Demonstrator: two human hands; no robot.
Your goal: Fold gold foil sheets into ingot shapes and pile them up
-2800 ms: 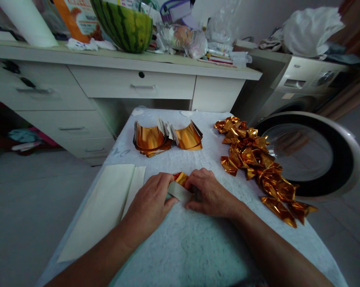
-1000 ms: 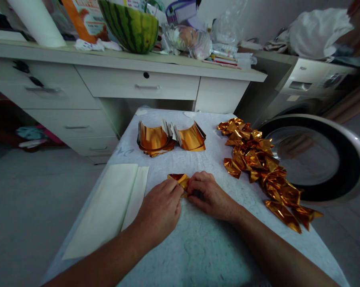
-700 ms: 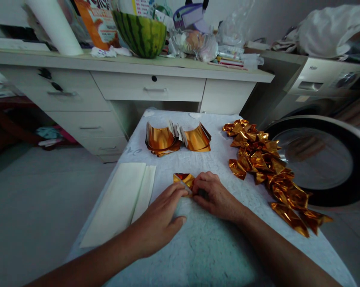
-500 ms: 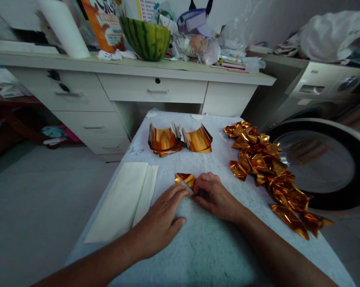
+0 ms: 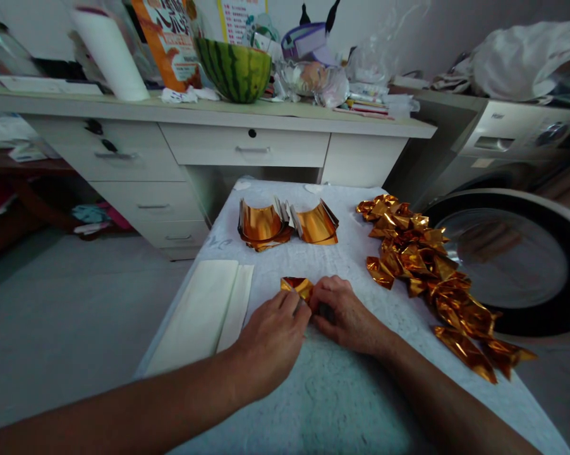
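A small piece of gold foil paper, partly folded, lies on the cloth-covered table between my hands. My left hand pinches its near left side, fingers curled and thumb drawn in. From the right, my right hand grips the other end, its fingertips bent down over the foil. Much of the sheet is hidden under my fingers. Beyond my hands stand two curved stacks of gold foil sheets, a left stack and a right stack. Many folded gold foil pieces are heaped to the right.
Pale folded paper sheets lie along the table's left side. Behind stands a white desk with drawers, carrying a cut watermelon and a paper roll. An open washing machine door borders the table's right edge.
My left hand has moved right and its fingers and thumb have closed in on the foil. My right hand keeps its hold. The view has shifted slightly.
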